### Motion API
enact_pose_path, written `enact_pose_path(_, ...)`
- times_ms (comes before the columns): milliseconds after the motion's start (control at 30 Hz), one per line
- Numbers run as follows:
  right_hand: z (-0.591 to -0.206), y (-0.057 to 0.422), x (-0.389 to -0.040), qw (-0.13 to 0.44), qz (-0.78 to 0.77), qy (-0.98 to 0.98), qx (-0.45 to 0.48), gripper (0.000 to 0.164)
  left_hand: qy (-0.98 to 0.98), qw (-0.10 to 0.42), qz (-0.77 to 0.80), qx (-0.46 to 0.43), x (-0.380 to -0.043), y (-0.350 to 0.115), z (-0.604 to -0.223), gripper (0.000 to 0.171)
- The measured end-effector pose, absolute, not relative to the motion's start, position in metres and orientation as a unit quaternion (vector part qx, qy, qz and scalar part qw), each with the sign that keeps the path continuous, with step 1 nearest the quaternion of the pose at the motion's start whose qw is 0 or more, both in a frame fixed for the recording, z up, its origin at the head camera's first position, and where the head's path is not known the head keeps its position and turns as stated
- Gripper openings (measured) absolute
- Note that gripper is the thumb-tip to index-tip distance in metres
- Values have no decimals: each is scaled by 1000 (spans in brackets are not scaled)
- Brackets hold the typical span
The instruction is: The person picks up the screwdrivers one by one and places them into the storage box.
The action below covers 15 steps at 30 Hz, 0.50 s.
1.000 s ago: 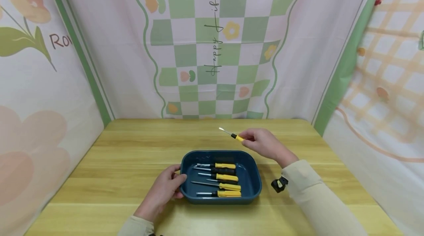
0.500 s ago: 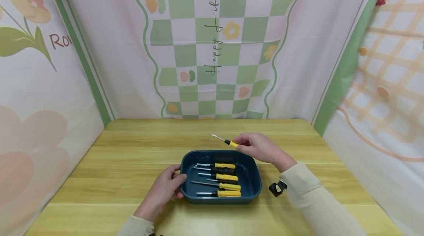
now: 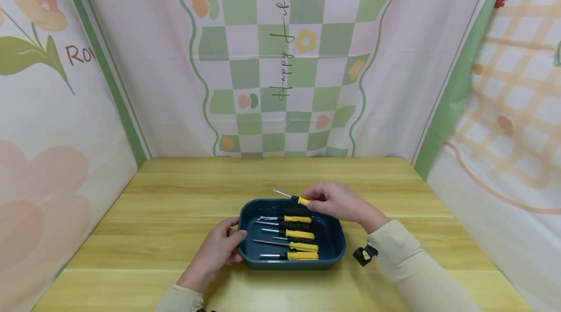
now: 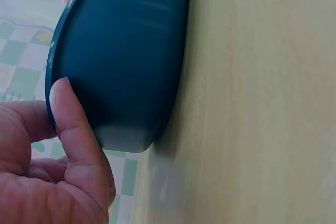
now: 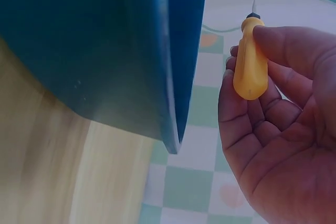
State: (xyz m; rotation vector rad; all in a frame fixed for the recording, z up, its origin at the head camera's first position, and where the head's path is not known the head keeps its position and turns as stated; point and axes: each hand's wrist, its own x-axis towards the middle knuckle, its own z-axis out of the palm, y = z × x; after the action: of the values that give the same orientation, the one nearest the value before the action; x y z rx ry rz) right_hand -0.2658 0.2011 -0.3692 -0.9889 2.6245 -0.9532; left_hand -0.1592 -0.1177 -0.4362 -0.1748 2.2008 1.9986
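Observation:
My right hand [image 3: 339,201] pinches the yellow handle of a small flat-tipped screwdriver [image 3: 301,200] above the back rim of the dark blue tray [image 3: 337,241]. Its metal tip points left. In the right wrist view, the screwdriver's yellow handle [image 5: 251,66] lies between thumb and fingers. My left hand [image 3: 221,244] grips the tray's left end, thumb over the rim, as the thumb [image 4: 73,114] also shows in the left wrist view. Inside the tray lie several screwdrivers in a rough column, shafts to the left. A yellow-handled screwdriver [image 3: 302,256] is nearest the front; some black handles [image 3: 298,227] lie between yellow ones.
The tray stands on a light wooden table [image 3: 175,205]. Printed cloth [image 3: 280,83] hangs behind the table and on both sides. A black device [image 3: 365,254] sits at the right wrist.
My right hand has moved left and toward me with the screwdriver, from behind the tray to over its back rim. The left hand and tray have stayed in place.

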Motion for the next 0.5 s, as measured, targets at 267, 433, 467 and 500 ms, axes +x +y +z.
enact_pose_path(267, -375, 197, -262, 114, -329, 872, -344, 26, 738, 83, 667, -59, -159, -118, -437, 51)
enact_pose_path(433, -376, 194, -259, 130, -337, 863, -354, 26, 738, 84, 667, -59, -159, -118, -436, 51)
enact_pose_path(467, -377, 194, -258, 134, -338, 862, -354, 26, 739, 84, 666, -59, -159, -118, -436, 51)
enact_pose_path(500, -378, 193, -258, 136, -338, 861, -356, 26, 739, 84, 666, -60, -159, -118, -436, 51)
